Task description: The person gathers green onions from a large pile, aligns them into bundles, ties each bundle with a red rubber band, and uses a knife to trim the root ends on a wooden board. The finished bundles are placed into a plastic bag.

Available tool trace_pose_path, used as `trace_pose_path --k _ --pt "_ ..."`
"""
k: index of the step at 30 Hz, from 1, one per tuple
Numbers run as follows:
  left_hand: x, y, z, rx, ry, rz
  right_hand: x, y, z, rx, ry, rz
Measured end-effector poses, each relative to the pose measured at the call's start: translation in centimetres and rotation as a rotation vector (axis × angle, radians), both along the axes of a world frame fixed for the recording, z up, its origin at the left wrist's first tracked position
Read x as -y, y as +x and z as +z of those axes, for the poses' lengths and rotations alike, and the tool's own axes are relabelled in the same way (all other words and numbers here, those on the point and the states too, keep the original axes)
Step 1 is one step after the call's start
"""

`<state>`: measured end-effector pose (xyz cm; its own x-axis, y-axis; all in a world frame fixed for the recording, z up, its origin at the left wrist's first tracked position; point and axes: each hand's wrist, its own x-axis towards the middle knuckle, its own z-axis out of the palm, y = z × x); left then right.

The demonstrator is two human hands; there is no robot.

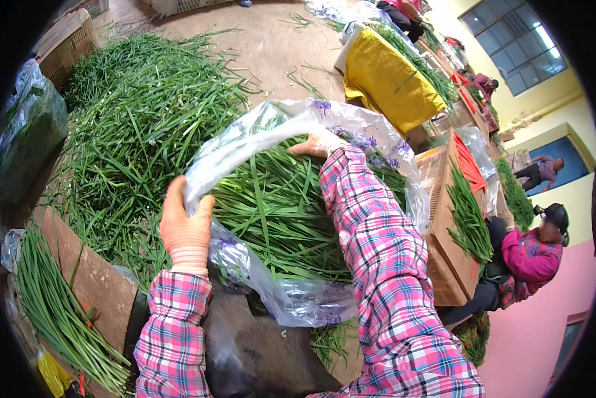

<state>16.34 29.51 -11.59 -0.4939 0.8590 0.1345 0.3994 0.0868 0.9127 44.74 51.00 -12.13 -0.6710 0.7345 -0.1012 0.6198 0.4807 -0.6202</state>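
Observation:
A clear plastic bag with purple printing stands before me, its mouth spread wide and its rim rolled over. Long green leaves, apparently garlic chives, fill it. My left hand, in an orange knit glove, grips the rolled rim at the bag's left side, thumb inside. At the far side of the mouth, my right hand reaches in with its fingers spread, resting against the leaves and the inner plastic. Its fingertips are partly hidden among the leaves, and I see nothing grasped in it.
A large heap of loose green leaves covers the floor at the left. Tied chives lie on a board at lower left. A yellow cloth drapes a stand beyond the bag. A co-worker sits at right beside a crate-supported board.

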Motion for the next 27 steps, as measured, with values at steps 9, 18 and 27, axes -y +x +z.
trace_pose_path --k 9,18,27 --pt "0.2 0.5 4.4 -0.719 0.211 0.034 9.8 -3.3 6.1 0.478 0.135 -0.507" --pt "0.3 3.9 8.0 -0.653 0.582 -0.619 21.1 -7.4 5.4 0.35 0.352 -0.422" --pt "-1.9 5.5 2.6 -0.852 0.149 -0.675 20.3 -6.9 9.3 0.435 -0.077 0.014"
